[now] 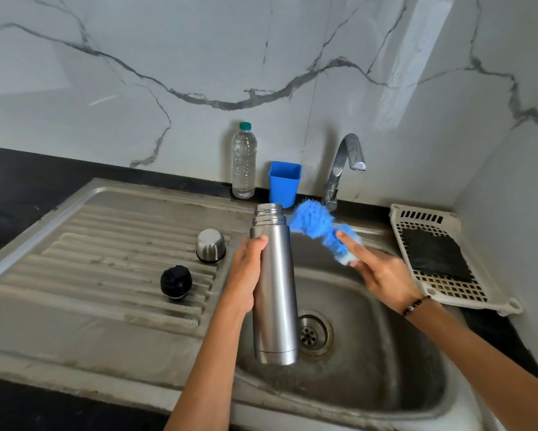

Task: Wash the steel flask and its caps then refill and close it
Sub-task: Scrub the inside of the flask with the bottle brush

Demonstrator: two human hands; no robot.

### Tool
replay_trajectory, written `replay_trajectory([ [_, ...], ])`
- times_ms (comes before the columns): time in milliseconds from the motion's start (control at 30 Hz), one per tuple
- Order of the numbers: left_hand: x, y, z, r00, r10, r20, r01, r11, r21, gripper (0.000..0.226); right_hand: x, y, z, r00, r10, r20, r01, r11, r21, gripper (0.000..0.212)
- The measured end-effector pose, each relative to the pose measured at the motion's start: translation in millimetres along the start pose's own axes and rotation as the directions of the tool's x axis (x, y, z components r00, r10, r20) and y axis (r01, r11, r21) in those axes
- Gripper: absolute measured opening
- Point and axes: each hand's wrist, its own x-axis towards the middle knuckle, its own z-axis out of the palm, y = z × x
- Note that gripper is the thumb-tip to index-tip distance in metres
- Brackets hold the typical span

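Steel is what the left hand [246, 275] holds: the flask [274, 284], open at its threaded mouth, stands roughly upright over the sink basin [386, 353], its base hanging above the drain [314, 332]. The left fingers curl round the flask's upper body, thumb showing at the front. The right hand [382, 275] grips a blue fluffy bottle brush [314, 223] by its pale handle end, forefinger laid along it, and the bristle head sits just beside the flask's mouth, blurred as if moving.

Both caps lie well apart from the flask on the ribbed draining board [106, 259]: the steel cup cap [211, 245] upside down, the black stopper [176, 281] nearer the viewer.

The step in hand looks like the scrubbing of the flask's inside, with the brush at the point of going in. No water runs from the tap [348, 160], and I cannot tell whether the flask is wet or soaped.

The next move calls for lining the brush head with the narrow neck, then pushing it down, which means squeezing the bulky bristles through while the left hand steadies the flask against the thrust. A clear plastic water bottle [244, 163] and a blue cup [285, 183] stand on the dark worktop [28, 181] behind.
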Motion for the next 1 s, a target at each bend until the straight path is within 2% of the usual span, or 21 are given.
replay_trajectory([
  [100, 1, 2, 0, 0.999, 0.008, 0.037, -0.008, 1.000, 0.007, 0.025, 4, -9, -8, 0.999, -0.011, -0.048, 0.013, 0.999, 0.040, 0.053],
  [200, 0, 1, 4, 0.994, 0.020, 0.109, -0.026, 0.998, 0.049, 0.073, 24, -25, -6, 0.991, -0.130, -0.044, 0.131, 0.991, 0.024, 0.049],
  [233, -1, 2, 5, 0.992, 0.004, 0.123, -0.011, 0.998, 0.057, 0.083, 26, -26, -2, 0.985, -0.171, -0.025, 0.171, 0.985, 0.001, 0.050],
  [267, -1, 3, 5, 0.992, -0.009, 0.129, 0.002, 0.998, 0.057, 0.080, 25, -25, 1, 0.983, -0.185, -0.012, 0.185, 0.983, -0.005, 0.051],
  [367, -3, 6, 4, 0.994, -0.062, 0.088, 0.057, 0.997, 0.060, 0.052, 10, -15, 7, 0.994, -0.104, -0.030, 0.105, 0.992, 0.065, 0.049],
  [500, -2, -1, 2, 0.994, -0.089, 0.065, 0.091, 0.996, -0.027, 0.047, 6, -16, -3, 1.000, 0.013, -0.027, -0.009, 0.990, 0.140, 0.053],
  [567, 0, -3, 5, 0.994, -0.061, 0.086, 0.066, 0.996, -0.056, 0.040, 17, -24, -9, 0.999, -0.014, -0.050, 0.021, 0.990, 0.137, 0.051],
  [667, -1, 0, 13, 0.993, -0.005, 0.114, 0.010, 0.999, -0.036, 0.009, 34, -34, -9, 0.993, -0.116, -0.011, 0.117, 0.993, 0.036, 0.052],
  [833, -1, 9, 4, 0.994, -0.108, -0.001, 0.108, 0.993, -0.057, 0.022, 8, -6, -4, 0.999, 0.000, 0.034, -0.003, 0.997, 0.080, 0.055],
  [900, 1, 10, 0, 0.992, -0.123, 0.013, 0.123, 0.991, -0.047, 0.027, 3, -4, -8, 1.000, 0.012, -0.004, -0.011, 0.995, 0.099, 0.053],
  [1000, 0, 6, 2, 0.995, -0.067, 0.080, 0.068, 0.998, -0.010, 0.042, 24, -19, -11, 0.997, -0.057, -0.046, 0.061, 0.994, 0.095, 0.051],
])
